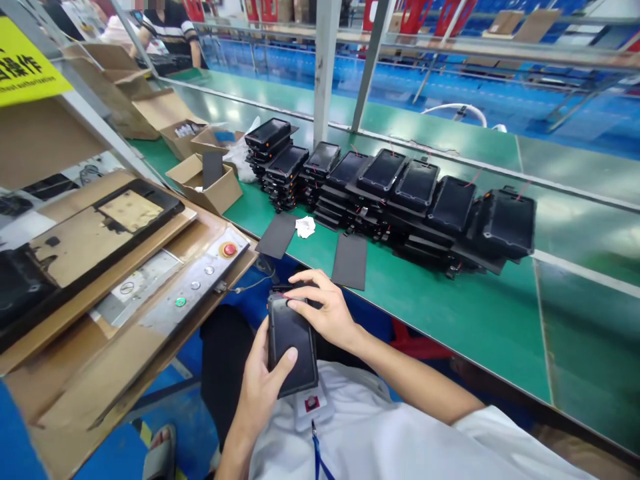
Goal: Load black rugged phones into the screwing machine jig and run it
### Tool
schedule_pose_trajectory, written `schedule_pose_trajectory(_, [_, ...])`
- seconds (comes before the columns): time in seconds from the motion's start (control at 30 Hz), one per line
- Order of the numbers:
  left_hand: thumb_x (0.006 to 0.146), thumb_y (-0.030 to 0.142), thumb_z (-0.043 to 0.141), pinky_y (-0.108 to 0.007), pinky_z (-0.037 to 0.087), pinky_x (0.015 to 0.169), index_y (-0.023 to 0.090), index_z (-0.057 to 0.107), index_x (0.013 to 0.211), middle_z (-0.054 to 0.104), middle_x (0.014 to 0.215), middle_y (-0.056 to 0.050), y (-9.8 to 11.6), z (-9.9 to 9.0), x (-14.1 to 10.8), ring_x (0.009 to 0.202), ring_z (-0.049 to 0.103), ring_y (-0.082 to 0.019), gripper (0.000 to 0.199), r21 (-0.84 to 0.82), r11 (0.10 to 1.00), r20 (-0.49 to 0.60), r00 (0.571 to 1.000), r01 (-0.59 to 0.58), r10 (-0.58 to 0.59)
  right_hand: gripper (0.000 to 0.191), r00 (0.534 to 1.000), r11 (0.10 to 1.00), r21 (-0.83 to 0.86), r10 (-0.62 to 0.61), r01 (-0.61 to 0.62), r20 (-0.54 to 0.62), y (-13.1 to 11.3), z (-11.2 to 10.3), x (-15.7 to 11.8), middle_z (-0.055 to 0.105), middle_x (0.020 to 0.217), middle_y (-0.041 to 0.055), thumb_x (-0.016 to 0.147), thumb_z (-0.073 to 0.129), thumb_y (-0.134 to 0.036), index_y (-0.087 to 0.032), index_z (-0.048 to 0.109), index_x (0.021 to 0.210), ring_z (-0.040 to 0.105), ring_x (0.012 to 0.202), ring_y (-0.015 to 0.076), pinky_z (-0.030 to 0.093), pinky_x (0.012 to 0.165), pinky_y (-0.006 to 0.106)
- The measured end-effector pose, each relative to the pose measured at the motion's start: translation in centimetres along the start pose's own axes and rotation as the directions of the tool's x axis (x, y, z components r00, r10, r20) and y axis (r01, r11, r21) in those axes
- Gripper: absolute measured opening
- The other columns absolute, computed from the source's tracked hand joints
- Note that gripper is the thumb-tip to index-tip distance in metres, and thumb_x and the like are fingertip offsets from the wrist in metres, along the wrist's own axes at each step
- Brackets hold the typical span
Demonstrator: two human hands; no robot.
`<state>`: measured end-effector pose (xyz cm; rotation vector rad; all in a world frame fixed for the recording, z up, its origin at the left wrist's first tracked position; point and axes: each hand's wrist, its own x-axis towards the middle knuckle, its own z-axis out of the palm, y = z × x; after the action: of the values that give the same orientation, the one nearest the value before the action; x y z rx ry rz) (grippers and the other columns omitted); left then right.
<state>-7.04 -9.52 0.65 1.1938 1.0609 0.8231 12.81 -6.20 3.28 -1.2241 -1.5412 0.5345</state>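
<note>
The left hand (257, 393) cradles a black rugged handheld device (293, 347) from below, and the right hand (325, 310) grips its top edge. Stacked devices (415, 187) lie at twelve o'clock on the green worktop (475, 333)

Head-worn view, forward and down; left hand (260, 387), right hand (323, 310) close below
</note>
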Motion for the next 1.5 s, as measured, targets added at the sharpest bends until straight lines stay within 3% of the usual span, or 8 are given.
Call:
schedule_pose_trajectory(0.23, [0.089,0.036,0.073,-0.042,0.039,0.122,0.027,0.044,0.153,0.053,0.157,-0.009,0.6,-0.6,1.4,0.145,0.048,-0.03,0.071,-0.026,1.0,-0.05,0.999,-0.001,0.0,0.024,0.926,0.895,-0.238,-0.367,0.378,0.092,1.3,0.4,-0.2,0.078,0.111,0.002,0.092,0.066,-0.018,-0.031,0.074,0.11,0.066,0.114,0.0239,0.047,0.104,0.049])
schedule_pose_trajectory(0.87, [0.086,0.04,0.076,-0.044,0.04,0.121,0.025,0.049,0.147,0.059,0.15,-0.01,1.0,-2.5,1.6,0.14,0.053,-0.031,0.069,-0.075,0.997,-0.169,0.986,-0.026,0.013,0.029,0.858,0.842,-0.175,-0.487,0.51,0.162,-0.7,2.4,-0.8,0.079,0.11,0.0016,0.091,0.062,-0.012,-0.028,0.069,0.114,0.069,0.114,0.0233,0.047,0.107,0.05])
schedule_pose_trajectory(0.97, [0.086,0.039,0.077,-0.042,0.043,0.118,0.027,0.052,0.144,0.064,0.143,-0.008,1.4,-2.8,2.2,0.135,0.057,-0.029,0.064,-0.067,0.998,-0.19,0.982,-0.019,0.006,0.024,0.929,0.93,-0.071,-0.351,0.36,0.115,-0.8,1.3,-1.5,0.077,0.112,0.0054,0.093,0.063,-0.018,-0.026,0.068,0.115,0.068,0.113,0.0239,0.052,0.101,0.046])
schedule_pose_trajectory(1.07, [0.086,0.039,0.077,-0.039,0.047,0.113,0.028,0.052,0.144,0.067,0.139,-0.007,1.9,-2.7,3.1,0.131,0.06,-0.029,0.064,-0.094,0.995,-0.145,0.989,0.02,-0.034,0.02,0.989,0.985,0.089,0.148,-0.147,0.003,0.1,0.2,-2.1,0.074,0.11,0.0098,0.098,0.061,-0.035,-0.023,0.069,0.112,0.069,0.103,0.0225,0.057,0.092,0.042])
schedule_pose_trajectory(1.13, [0.085,0.04,0.078,-0.04,0.049,0.112,0.026,0.051,0.145,0.068,0.138,-0.009,2.3,-2.1,3.9,0.13,0.061,-0.03,0.068,-0.131,0.99,-0.09,0.994,0.051,-0.063,0.037,0.862,0.803,0.324,0.495,-0.5,0.105,0.9,-0.4,-2.1,0.072,0.108,0.0108,0.098,0.058,-0.052,-0.021,0.068,0.115,0.07,0.093,0.0207,0.059,0.082,0.037])
schedule_pose_trajectory(1.2, [0.083,0.041,0.08,-0.043,0.047,0.114,0.023,0.051,0.147,0.068,0.138,-0.011,2.5,-0.9,5.1,0.131,0.061,-0.032,0.073,-0.15,0.987,-0.032,0.997,0.065,-0.071,0.054,0.722,0.512,0.528,0.6,-0.677,0.344,1.7,-0.8,-1.8,0.072,0.105,0.0117,0.097,0.053,-0.066,-0.018,0.067,0.119,0.071,0.086,0.0196,0.058,0.074,0.034])
schedule_pose_trajectory(1.27, [0.082,0.042,0.08,-0.043,0.044,0.117,0.022,0.051,0.147,0.066,0.142,-0.012,2.4,0.7,6.7,0.136,0.058,-0.032,0.074,-0.152,0.987,0.031,0.998,0.056,-0.051,0.058,0.692,0.358,0.622,0.566,-0.696,0.448,2.5,-1.3,-1.3,0.072,0.103,0.0108,0.095,0.054,-0.068,-0.017,0.068,0.119,0.071,0.087,0.0195,0.057,0.077,0.033])
schedule_pose_trajectory(1.5, [0.083,0.041,0.079,-0.045,0.045,0.116,0.024,0.05,0.151,0.061,0.148,-0.012,1.1,5.5,15.9,0.138,0.055,-0.033,0.076,-0.084,0.996,0.255,0.967,0.014,0.008,0.048,0.728,0.449,0.692,0.666,-0.566,0.163,7.8,-3.9,2.2,0.072,0.112,0.0062,0.084,0.076,-0.053,-0.024,0.066,0.121,0.068,0.095,0.0201,0.052,0.076,0.027])
